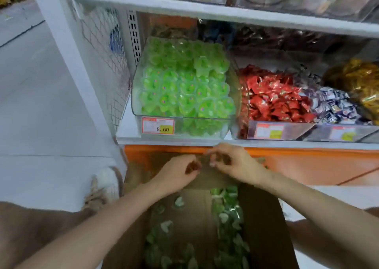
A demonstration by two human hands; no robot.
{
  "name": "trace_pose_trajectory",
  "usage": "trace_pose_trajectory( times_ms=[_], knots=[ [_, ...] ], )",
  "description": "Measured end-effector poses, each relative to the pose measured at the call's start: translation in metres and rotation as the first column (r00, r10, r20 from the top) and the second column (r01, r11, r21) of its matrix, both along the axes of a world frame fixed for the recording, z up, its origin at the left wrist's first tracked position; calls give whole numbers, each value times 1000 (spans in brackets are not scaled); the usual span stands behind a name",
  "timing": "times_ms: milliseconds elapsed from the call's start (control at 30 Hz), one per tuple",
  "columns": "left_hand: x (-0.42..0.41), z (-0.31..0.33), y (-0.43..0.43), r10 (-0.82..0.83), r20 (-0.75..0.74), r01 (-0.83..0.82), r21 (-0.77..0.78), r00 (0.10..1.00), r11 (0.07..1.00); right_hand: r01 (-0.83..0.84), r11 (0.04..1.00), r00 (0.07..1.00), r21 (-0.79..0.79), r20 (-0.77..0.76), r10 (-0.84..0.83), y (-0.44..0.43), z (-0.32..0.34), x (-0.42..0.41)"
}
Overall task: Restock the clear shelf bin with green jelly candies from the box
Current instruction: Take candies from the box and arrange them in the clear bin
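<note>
1. Holding left hand (180, 172) and right hand (231, 162) close together over the cardboard box (264, 217), just under the shelf (287, 144).
2. Curling both hands' fingers inward, but blurring too much to tell whether gripping anything.
3. Facing the clear shelf bin (135, 96) on the shelf above, heaped with green jelly candies (184, 88), with more lying loose in the box.

Red-wrapped sweets (272, 98), gold-wrapped sweets (357, 79)

Clear shelf bin (233, 96) heaped with green jelly candies (184, 84), more loose in open cardboard box (264, 227) below
</note>
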State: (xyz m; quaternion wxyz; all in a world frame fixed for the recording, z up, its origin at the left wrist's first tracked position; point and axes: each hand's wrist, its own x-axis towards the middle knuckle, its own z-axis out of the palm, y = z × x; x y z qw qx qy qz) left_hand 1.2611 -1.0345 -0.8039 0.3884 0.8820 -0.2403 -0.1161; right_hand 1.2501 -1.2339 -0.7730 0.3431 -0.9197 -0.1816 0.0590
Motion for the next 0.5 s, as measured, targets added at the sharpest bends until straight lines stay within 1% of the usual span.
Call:
trace_pose_trajectory(
  times_ms=[67, 133, 200, 233, 300, 333, 400, 500],
  knots=[
    [-9, -57, -3, 21, -200, 8, 142, 980, 990, -39, 984, 979, -176, -202, 3, -11, -51, -10],
    [-27, -110, -3, 64, -382, 22, 217, 922, 976, -161, 926, 910, -343, -414, 5, -25, -98, -23],
    [-44, -151, 5, 41, -485, 139, 330, 874, 934, -321, 840, 814, -437, -581, 9, -34, -137, -34],
    [-51, -168, 12, 42, -518, 199, 400, 854, 895, -380, 798, 780, -468, -626, 4, -38, -155, -40],
    [-55, -189, 31, 102, -548, 236, 511, 830, 827, -423, 745, 762, -516, -647, -14, -43, -184, -48],
    [-54, -196, 40, 136, -557, 231, 537, 819, 812, -418, 740, 765, -526, -644, -25, -45, -198, -53],
    [-48, -208, 50, 164, -561, 217, 550, 811, 807, -387, 756, 761, -528, -646, -62, -47, -223, -61],
    [-46, -226, 45, 118, -568, 287, 572, 815, 768, -360, 773, 754, -522, -651, -89, -51, -261, -71]
  ],
)
